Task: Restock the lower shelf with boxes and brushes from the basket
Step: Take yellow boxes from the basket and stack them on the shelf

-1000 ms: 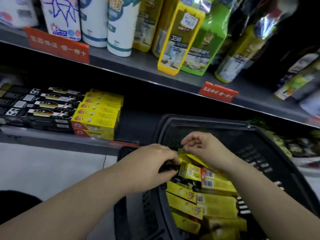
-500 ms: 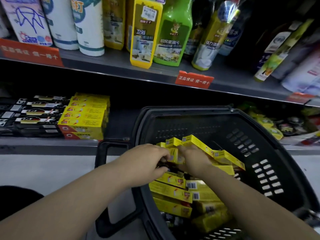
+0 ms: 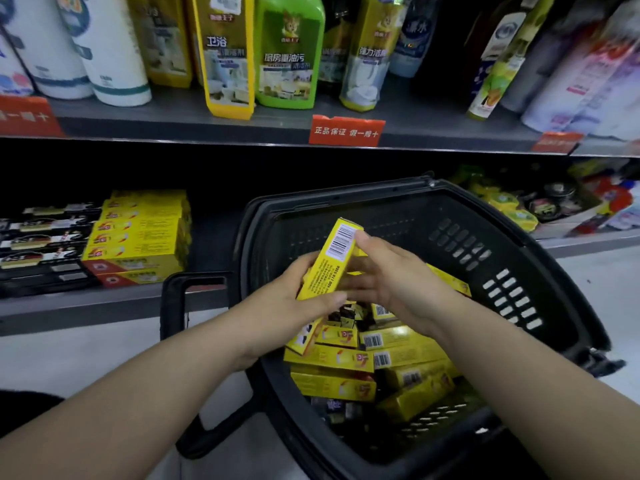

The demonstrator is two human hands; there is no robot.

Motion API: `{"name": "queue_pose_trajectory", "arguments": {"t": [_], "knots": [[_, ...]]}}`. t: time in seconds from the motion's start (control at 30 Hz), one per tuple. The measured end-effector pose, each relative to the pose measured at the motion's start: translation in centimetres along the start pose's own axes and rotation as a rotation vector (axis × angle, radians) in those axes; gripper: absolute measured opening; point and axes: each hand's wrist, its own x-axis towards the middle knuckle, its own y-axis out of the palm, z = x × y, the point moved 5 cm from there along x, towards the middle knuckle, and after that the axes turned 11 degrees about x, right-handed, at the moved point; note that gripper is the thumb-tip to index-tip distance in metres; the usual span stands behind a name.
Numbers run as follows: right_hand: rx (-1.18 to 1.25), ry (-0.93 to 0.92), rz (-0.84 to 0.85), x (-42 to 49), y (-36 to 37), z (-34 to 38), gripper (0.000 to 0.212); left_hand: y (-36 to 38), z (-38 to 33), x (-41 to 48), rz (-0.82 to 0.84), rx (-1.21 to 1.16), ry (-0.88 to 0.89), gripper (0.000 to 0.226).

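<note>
We find left hand (image 3: 294, 306) and right hand (image 3: 391, 285) clamped on one yellow box (image 3: 332, 261) over the basket (image 3: 519, 244). Many boxes (image 3: 332, 358) lie inside; the lower shelf (image 3: 86, 308) carries one stack (image 3: 138, 237), far left. We judge restocking mostly undone.

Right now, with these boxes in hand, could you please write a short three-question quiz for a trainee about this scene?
1. True or false: both the left hand and the right hand hold the raised yellow box.
2. On the lower shelf, the yellow stack sits where? A) right of the black boxes B) left of them C) on top of them
3. Fill in: the other boxes lie in the black ____.
Key: 1 true; 2 A; 3 basket.
</note>
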Motion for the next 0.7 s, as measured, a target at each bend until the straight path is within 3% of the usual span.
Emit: {"name": "queue_pose_trajectory", "arguments": {"t": [0.07,0.2,0.27,0.33,0.4,0.47,0.5,0.57,0.63,0.7], "knots": [[-0.155,-0.030,0.017,0.5,-0.5,-0.1,0.038,-0.2,0.4,0.1,-0.034,-0.064,-0.075,0.060],[-1.144,-0.075,0.173,1.6,-1.5,-2.4,0.035,-0.5,0.8,0.1,-0.019,-0.198,-0.241,0.040],[-1.397,0.024,0.281,1.9,-1.8,-4.6,0.042,-0.8,1.2,0.1,-0.028,-0.304,-0.326,0.036],[-1.277,0.049,0.277,1.9,-1.2,-4.7,0.037,-1.0,1.2,0.4,-0.050,-0.396,-0.333,0.033],[-0.807,0.063,0.187,1.7,-0.3,-3.2,0.023,-1.2,1.0,0.7,-0.089,-0.413,-0.251,0.031],[-0.350,0.091,0.185,1.0,0.9,-1.9,0.020,-1.5,0.7,0.7,-0.143,-0.371,-0.173,0.058],[-0.246,0.074,0.208,0.4,1.5,-1.5,0.025,-1.7,0.5,0.7,-0.166,-0.345,-0.144,0.074],[-0.169,0.033,0.237,-0.7,2.5,-1.1,0.050,-1.8,0.3,0.6,-0.182,-0.315,-0.125,0.089],[-0.196,0.014,0.244,-1.4,3.0,-1.1,0.065,-1.7,0.3,0.8,-0.141,-0.343,-0.147,0.074],[-0.217,-0.008,0.227,-1.4,3.0,-1.0,0.060,-1.7,0.4,0.9,-0.083,-0.402,-0.195,0.050]]}}
